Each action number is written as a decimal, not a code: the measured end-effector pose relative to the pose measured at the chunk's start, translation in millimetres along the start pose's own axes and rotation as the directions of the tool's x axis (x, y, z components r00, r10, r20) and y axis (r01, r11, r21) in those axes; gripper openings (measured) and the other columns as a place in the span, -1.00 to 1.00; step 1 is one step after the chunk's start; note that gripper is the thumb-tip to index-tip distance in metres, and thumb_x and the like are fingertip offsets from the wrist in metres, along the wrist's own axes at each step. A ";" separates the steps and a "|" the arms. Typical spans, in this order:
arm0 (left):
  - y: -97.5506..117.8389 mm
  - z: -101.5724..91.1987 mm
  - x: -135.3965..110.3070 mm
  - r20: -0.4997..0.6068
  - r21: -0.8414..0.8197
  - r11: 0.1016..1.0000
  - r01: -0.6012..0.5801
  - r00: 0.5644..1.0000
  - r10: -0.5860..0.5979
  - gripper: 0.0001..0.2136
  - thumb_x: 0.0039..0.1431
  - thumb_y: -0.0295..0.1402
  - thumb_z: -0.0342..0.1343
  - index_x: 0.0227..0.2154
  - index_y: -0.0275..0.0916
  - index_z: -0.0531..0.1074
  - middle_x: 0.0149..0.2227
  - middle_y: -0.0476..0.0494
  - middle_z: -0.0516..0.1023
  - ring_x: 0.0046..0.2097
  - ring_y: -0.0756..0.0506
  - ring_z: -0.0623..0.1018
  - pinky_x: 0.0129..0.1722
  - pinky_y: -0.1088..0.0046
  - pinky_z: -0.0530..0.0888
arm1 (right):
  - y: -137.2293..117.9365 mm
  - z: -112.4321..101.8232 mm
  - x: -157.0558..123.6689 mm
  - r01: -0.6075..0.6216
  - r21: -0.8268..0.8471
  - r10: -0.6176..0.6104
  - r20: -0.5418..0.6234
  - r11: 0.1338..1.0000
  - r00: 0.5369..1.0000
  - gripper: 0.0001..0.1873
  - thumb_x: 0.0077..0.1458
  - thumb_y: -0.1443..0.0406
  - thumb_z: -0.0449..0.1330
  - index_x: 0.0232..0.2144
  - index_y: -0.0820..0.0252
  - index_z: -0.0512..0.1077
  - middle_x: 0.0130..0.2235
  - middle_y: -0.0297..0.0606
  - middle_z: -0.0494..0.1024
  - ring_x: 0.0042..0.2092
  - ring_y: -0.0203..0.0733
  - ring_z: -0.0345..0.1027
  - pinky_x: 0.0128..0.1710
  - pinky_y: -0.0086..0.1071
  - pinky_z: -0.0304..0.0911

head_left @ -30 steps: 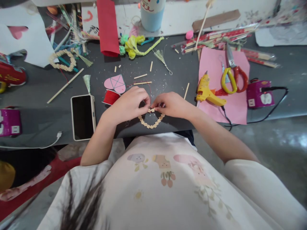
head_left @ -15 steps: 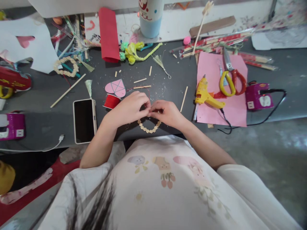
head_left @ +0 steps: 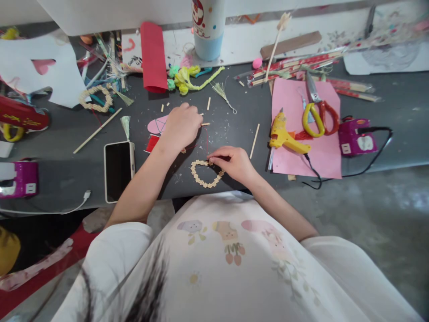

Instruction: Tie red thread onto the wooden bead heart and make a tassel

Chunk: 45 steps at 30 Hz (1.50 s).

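Observation:
A small ring of pale wooden beads lies on the dark grey table close to its front edge. My right hand pinches the ring's upper right end against the table. My left hand is farther out, knuckles up and fingers curled over short bamboo sticks beside a pink heart cut-out. What its fingers hold, if anything, is hidden. A spool of red thread lies by the left wrist, and a thin red strand runs from it toward the ring.
A phone lies left of my forearm. A yellow glue gun, scissors and pink paper are on the right, with a purple power strip. A second bead ring, red paper roll and cup are farther back.
My left hand let go of the bead ring and reached forward to the sticks near the pink heart. The ring now lies flat, held only by my right hand.

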<state>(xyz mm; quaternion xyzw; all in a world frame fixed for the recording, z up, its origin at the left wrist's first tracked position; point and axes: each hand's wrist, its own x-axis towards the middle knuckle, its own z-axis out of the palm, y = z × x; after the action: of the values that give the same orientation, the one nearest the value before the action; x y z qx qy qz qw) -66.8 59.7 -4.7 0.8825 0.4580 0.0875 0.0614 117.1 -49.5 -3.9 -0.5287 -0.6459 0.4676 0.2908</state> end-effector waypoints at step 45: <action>32.8 -89.7 -65.4 0.252 -0.392 0.919 -0.029 0.958 0.138 -0.90 0.10 -0.38 0.02 -0.43 -0.23 0.43 -0.44 -0.02 0.48 -0.36 0.00 0.42 -0.32 0.47 0.32 | 2.2 16.0 -5.5 -0.186 0.207 0.223 -0.175 0.961 0.959 -0.81 -0.06 0.26 0.31 -0.33 0.20 0.51 -0.44 -0.33 0.60 -0.44 -0.33 0.43 -0.39 -0.43 0.29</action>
<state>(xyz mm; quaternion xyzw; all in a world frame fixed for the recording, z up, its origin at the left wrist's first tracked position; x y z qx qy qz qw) -96.5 -10.1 82.7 0.8756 0.3806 0.0551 0.2922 105.5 -59.5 -11.6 -0.6067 -0.5085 0.4997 0.3515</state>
